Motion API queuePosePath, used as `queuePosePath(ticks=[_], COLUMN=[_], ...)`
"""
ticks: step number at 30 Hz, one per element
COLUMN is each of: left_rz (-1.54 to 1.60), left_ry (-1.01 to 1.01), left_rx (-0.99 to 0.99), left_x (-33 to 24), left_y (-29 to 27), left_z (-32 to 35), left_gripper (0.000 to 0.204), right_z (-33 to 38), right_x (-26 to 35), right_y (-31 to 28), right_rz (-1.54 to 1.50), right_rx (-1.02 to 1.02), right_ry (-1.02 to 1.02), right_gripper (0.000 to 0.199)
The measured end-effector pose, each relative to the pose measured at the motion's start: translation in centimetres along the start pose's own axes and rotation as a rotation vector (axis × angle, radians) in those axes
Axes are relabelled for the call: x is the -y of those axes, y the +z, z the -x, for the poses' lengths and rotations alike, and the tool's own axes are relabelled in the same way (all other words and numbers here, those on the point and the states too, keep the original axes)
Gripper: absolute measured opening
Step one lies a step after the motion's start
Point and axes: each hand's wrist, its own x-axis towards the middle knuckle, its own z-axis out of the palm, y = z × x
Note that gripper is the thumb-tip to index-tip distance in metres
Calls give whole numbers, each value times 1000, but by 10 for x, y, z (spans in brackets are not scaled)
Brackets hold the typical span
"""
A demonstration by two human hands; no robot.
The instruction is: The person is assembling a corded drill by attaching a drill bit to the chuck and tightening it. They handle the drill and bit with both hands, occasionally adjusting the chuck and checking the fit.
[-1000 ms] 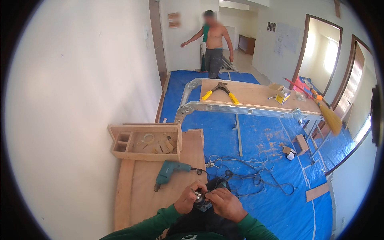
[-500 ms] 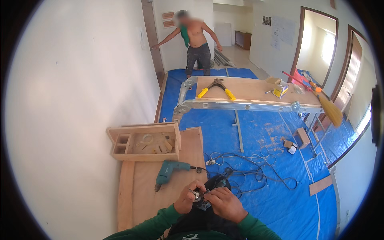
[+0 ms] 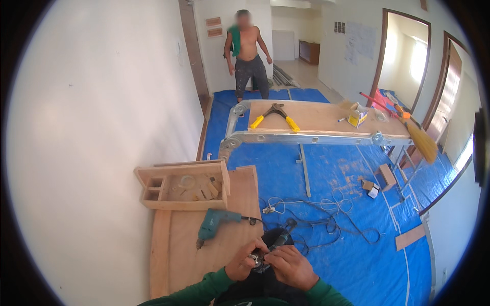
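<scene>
Drill [image 3: 213,223] rests near right edge of plywood [image 3: 189,268]; we grasp power tool [image 3: 281,238] with left hand [image 3: 240,262] and right hand [image 3: 292,265].

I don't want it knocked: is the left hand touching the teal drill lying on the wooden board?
Apart: the head view shows bare wooden board between the left hand and the teal drill.
</scene>
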Motion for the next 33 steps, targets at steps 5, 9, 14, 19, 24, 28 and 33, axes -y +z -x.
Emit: queuePosePath(ticks=[5, 9, 14, 19, 24, 28, 33], left_rz=[90, 170, 293, 292, 258, 252, 202], left_ry=[-63, -192, -86, -52, -86, -73, -38], left_rx=[-126, -192, -205, -215, -209, -193, -204], left_x=[12, 7, 24, 28, 20, 29, 31], left_y=[4, 7, -8, -12, -12, -19, -24], left_z=[-7, -9, -6, -2, 1, 3, 4], left_gripper=[91, 99, 111, 111, 112, 114, 103], right_z=[-1, 2, -6, -14, -19, -24, -40], right_x=[-10, -1, 7, 4, 1, -1, -9], right_y=[6, 10, 8, 16, 19, 16, 12], right_rz=[-2, -95, -100, -82, -7, 164, 217], right_rx=[-41, -88, -105, -57, 4, 57, 132], right_ry=[65, 239, 156, 76, -22, -222, -328], right_gripper=[37, 33, 37, 43, 38, 32, 34])
